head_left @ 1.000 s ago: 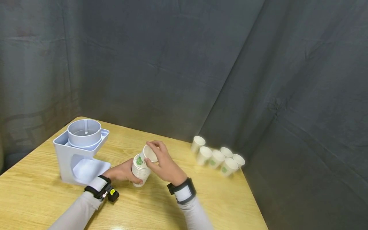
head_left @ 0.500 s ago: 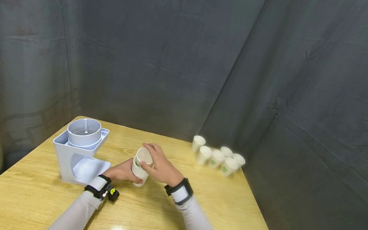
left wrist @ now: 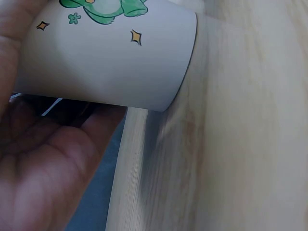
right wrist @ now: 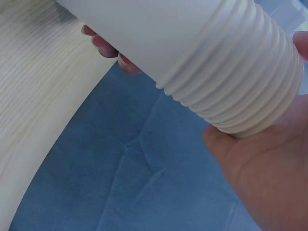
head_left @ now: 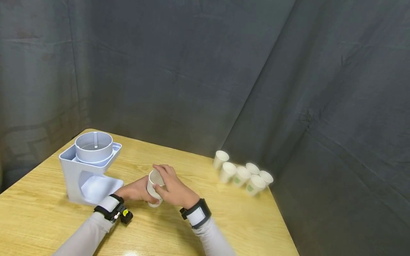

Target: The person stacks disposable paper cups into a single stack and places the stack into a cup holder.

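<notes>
A nested stack of white paper cups (head_left: 156, 177) is held a little left of centre in the head view, its mouth tilted up. My left hand (head_left: 138, 190) grips the lower body of the stack. In the left wrist view the outer paper cup (left wrist: 110, 62) shows a green cartoon print and small yellow stars. My right hand (head_left: 177, 190) holds the top cup at its rim, thumb on the near side and fingers across the far side. The right wrist view shows the several stacked rims (right wrist: 231, 77) close together, with the right thumb (right wrist: 222, 144) against the last ones.
A pale plastic stand (head_left: 72, 174) with a round cylinder (head_left: 94, 153) on top stands at the left of the wooden table (head_left: 134, 234). Several single paper cups (head_left: 228, 172) stand at the far right edge. Dark grey cloth (head_left: 179, 78) hangs behind.
The right hand has moved down and left with a single cup. That cup, earlier angled above the stack's mouth, now sits nested in the stack. The left hand has stayed put.
</notes>
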Motion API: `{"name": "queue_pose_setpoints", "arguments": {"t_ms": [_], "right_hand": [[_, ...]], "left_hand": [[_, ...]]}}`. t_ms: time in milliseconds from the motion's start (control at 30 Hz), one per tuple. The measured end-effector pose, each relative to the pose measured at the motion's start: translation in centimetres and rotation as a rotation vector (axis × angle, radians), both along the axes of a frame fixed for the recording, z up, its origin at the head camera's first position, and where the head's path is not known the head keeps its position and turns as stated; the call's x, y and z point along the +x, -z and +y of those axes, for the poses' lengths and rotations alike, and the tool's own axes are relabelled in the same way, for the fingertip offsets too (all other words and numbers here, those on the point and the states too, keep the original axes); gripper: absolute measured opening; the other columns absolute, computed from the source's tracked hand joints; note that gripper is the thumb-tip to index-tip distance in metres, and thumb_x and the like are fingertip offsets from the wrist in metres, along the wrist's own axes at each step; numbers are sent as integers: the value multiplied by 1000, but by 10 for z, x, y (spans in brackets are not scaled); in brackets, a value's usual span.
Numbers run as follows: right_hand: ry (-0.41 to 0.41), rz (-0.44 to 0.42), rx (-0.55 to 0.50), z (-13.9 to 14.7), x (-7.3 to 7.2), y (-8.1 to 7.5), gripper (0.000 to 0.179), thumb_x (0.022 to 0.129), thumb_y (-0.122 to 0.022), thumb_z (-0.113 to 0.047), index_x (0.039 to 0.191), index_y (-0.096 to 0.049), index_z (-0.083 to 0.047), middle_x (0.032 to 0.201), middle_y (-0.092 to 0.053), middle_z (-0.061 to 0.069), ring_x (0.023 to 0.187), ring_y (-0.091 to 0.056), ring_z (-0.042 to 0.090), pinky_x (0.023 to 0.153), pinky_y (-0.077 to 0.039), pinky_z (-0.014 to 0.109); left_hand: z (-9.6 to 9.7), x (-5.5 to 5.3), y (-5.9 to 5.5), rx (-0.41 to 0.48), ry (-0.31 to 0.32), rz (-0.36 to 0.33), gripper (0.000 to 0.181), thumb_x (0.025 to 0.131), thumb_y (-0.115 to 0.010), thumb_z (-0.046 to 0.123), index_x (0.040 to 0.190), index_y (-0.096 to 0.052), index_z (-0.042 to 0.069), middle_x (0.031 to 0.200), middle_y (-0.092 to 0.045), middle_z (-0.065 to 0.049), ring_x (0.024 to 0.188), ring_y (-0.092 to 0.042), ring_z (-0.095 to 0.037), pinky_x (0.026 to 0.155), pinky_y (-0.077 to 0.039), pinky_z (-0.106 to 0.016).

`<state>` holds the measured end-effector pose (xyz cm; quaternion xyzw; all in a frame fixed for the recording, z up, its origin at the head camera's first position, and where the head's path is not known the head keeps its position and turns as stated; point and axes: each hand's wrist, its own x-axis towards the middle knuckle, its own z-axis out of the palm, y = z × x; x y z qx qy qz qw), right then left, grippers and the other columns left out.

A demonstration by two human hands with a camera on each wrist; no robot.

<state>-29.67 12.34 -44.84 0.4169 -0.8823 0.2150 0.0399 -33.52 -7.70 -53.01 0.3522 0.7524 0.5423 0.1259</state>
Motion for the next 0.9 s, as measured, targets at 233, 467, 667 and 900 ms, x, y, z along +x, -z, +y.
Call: {"name": "queue_pose_setpoints", "arguments": {"t_ms": [233, 467, 667, 900], "right_hand": [[-1, -8, 7, -2, -1, -1, 62, 106, -48, -29, 160, -23, -10, 152, -37, 11, 141, -34, 23, 112, -41, 33], [31, -57, -85, 0, -9, 0, 66, 104, -55, -37, 158, -29, -10, 145, -48, 7, 131, -45, 17, 107, -43, 30], [40, -87, -195, 9, -23, 3, 59, 106, -52, -37, 156, -35, -11, 137, -56, 6, 127, -52, 17, 106, -46, 36], [213, -67, -343, 42, -66, 7, 52, 103, -57, -29, 149, -46, -6, 137, -59, 13, 128, -53, 28, 109, -43, 47]], "left_hand": [[-3, 0, -2, 11, 1, -22, 83, 75, -87, 10, 140, -39, -6, 126, -56, -18, 107, -58, -28, 90, -51, -35], [-4, 0, 0, -3, -13, -17, 78, 73, -87, 10, 136, -43, -7, 119, -60, -15, 104, -59, -24, 91, -48, -37], [-1, 1, 0, 17, -15, -30, 74, 73, -87, 10, 134, -47, -4, 115, -65, -12, 106, -61, -26, 96, -45, -43], [2, 4, -2, 31, -32, -54, 79, 73, -88, 9, 138, -46, -3, 123, -64, -13, 114, -60, -26, 102, -43, -47]]}}
